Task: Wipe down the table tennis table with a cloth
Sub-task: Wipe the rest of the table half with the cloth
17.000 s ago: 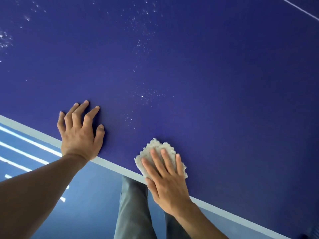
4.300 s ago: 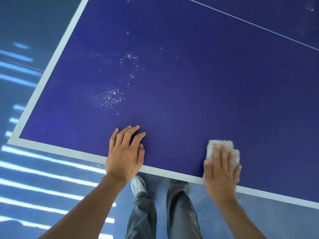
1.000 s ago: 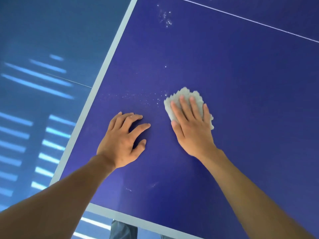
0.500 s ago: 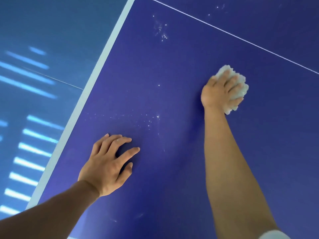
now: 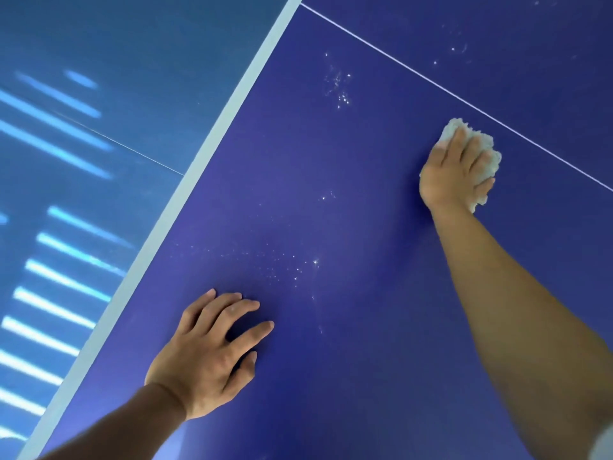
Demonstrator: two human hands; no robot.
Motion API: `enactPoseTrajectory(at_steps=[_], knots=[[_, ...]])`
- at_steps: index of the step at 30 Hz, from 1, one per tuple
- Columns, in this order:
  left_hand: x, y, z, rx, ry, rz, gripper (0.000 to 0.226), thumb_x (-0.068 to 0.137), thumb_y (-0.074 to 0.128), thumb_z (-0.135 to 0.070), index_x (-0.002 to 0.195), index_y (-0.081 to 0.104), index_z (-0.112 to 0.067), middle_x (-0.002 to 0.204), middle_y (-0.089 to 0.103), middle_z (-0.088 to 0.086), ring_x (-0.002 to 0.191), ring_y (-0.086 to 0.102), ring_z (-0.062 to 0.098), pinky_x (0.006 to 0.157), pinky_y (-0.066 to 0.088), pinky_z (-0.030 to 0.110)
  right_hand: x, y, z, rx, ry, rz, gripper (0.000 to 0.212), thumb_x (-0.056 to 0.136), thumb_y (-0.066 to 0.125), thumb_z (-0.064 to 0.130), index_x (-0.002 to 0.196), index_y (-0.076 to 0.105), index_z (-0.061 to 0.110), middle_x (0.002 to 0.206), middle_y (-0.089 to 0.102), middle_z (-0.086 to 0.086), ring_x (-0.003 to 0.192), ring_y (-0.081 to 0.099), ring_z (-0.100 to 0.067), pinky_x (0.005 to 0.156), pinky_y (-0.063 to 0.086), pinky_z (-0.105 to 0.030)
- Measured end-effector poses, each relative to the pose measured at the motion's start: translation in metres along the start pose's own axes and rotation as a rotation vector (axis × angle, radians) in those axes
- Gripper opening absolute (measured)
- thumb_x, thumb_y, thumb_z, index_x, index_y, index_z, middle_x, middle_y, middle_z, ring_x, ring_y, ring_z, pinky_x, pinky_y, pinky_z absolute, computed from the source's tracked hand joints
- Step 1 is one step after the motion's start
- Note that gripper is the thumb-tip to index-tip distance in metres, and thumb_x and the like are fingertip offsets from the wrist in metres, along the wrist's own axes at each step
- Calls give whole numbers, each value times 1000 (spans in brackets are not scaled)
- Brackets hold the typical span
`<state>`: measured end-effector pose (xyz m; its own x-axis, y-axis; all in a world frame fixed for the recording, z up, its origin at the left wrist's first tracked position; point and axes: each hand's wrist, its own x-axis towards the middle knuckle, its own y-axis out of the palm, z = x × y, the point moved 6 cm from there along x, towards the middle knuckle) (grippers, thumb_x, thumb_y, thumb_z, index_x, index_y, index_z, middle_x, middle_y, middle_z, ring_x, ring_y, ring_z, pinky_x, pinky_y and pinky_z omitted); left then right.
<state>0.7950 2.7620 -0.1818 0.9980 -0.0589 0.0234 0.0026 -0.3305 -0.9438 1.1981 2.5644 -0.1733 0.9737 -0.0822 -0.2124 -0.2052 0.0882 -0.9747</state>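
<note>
Dark blue and filling most of the view, the surface (image 5: 365, 376) is running away from the person at a slant, and a pale edge band (image 5: 199, 180) is bordering its left side. Beyond that band, a blue floor (image 5: 99, 44) is showing below, with bright stripes of light lying across it.

Nearest the camera, the left hand (image 5: 205, 356) is resting on the surface close to the edge band. Its fingers are spreading out, lightly bent, with the fingertips touching the top; the grip is wide and holding nothing. At the lower right corner, a bit of pale sleeve (image 5: 605, 443) is peeking into view at the top of the right arm.

Just past the left fingertips, the nearer specks (image 5: 292, 270) are glinting in a loose scatter of tiny white dots on the blue.

Farther out and to the right, the right arm is reaching long across the surface. The right hand (image 5: 454, 171) is pressing down on a pale, fluffy cloth (image 5: 487, 157), with fingers curling over it so the grip is holding the cloth bunched beneath them. The cloth is sitting just short of a thin white line (image 5: 398, 61) crossing the surface diagonally.

Left of the cloth and well apart from it, the farther specks (image 5: 338, 88) are forming 1 small cluster.
</note>
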Motion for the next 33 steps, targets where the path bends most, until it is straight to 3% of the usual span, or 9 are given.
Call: enactPoseTrajectory(at_steps=[3,7,12,14,17,19,23,29,33], knots=[[0,2,0,7,0,7,40,103,37,-40,130,65,-30,136,55,5,129,50,33,122,22,50,22,-2,60,75,41,-10,59,110,9,44,166,-2,27,174,-4,-6,159,-3,-34,123,9,-65],[0,2,1,2,-3,2,42,103,37,-40,128,68,-29,137,55,5,128,51,32,122,24,51,-8,16,137,46,-444,79,56,110,5,41,165,1,35,175,-3,2,160,-8,-27,126,-3,-59],[1,0,0,-20,-1,-27,38,102,40,-38,128,67,-29,136,55,5,128,51,32,123,23,49,-37,23,87,-85,-848,144,60,106,4,47,165,6,37,174,-3,10,161,-8,-18,127,-6,-50],[1,-1,0,-23,3,-34,36,98,48,-35,127,69,-29,136,56,5,128,51,32,121,25,50,-10,14,54,-105,-791,129,61,105,5,49,164,13,40,174,2,12,161,-3,-18,127,-3,-51],[2,-1,-1,-25,-3,-18,39,89,60,-34,126,71,-29,134,58,5,128,52,31,118,30,52,49,-1,28,-157,-444,64,45,103,29,42,146,34,50,167,24,-1,154,18,-32,122,20,-66],[1,-1,-1,-23,-4,-15,39,87,62,-35,125,73,-29,134,60,5,128,52,31,118,31,52,65,-5,31,-183,-245,8,61,104,44,30,160,19,31,168,17,-10,154,14,-37,118,25,-68],[-1,0,-1,-21,-2,-7,41,87,61,-35,127,69,-30,136,58,4,129,51,31,120,27,50,54,-1,85,-89,-72,7,64,110,28,39,165,-3,31,173,-4,-8,158,0,-38,120,20,-68],[-1,0,-1,-14,-6,-10,41,87,61,-35,127,69,-31,137,55,3,130,50,31,121,26,50,-25,23,216,-6,-641,95,58,109,11,43,165,2,34,175,-2,1,160,-5,-29,126,-3,-61],[-1,0,-1,-14,-3,-12,41,87,62,-35,128,68,-30,138,53,3,130,50,31,121,26,50,-66,37,192,-84,-905,169,61,105,6,48,165,1,39,174,-4,9,161,-8,-22,126,-4,-57]])
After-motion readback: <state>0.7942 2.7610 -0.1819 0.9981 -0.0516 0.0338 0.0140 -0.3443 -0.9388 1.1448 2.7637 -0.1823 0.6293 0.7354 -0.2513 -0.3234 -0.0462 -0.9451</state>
